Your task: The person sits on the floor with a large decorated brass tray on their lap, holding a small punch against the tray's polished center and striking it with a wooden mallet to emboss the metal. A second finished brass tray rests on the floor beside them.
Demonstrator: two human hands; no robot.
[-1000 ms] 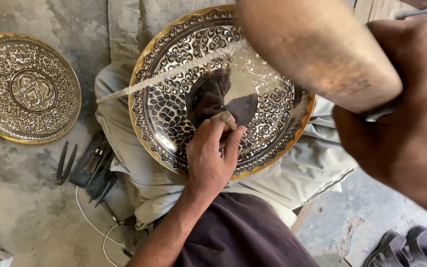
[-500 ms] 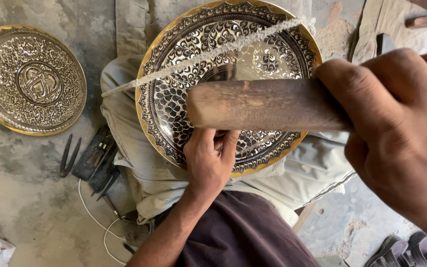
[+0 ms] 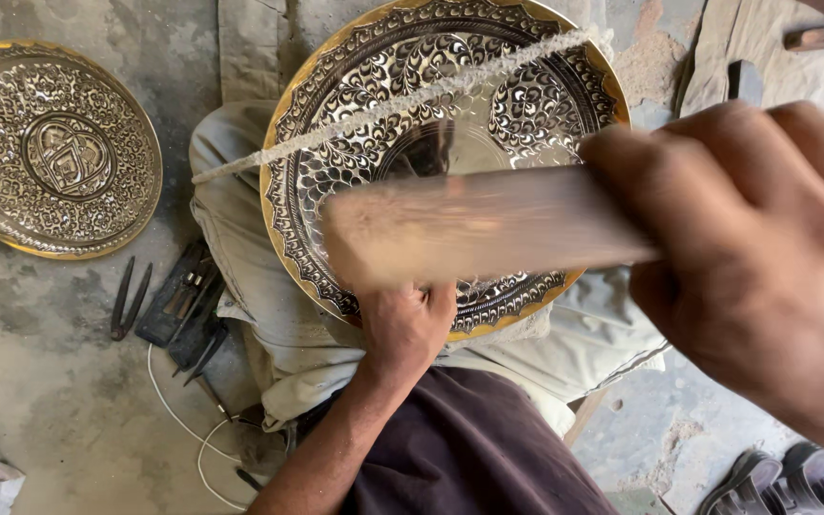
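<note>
On the lap, seen from the head camera, the engraved brass plate (image 3: 450, 114) rests tilted; the left hand (image 3: 404, 324) is closed on a small tool at its lower rim, the right hand (image 3: 755, 257) wrapped tight round a blurred wooden mallet (image 3: 469, 229). Strikes land best square, with the plate braced

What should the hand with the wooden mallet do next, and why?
Probably bring the wooden mallet down: the right hand holds it blurred above the big engraved plate, and the left hand is fisted at the plate's lower rim beneath it.
</note>
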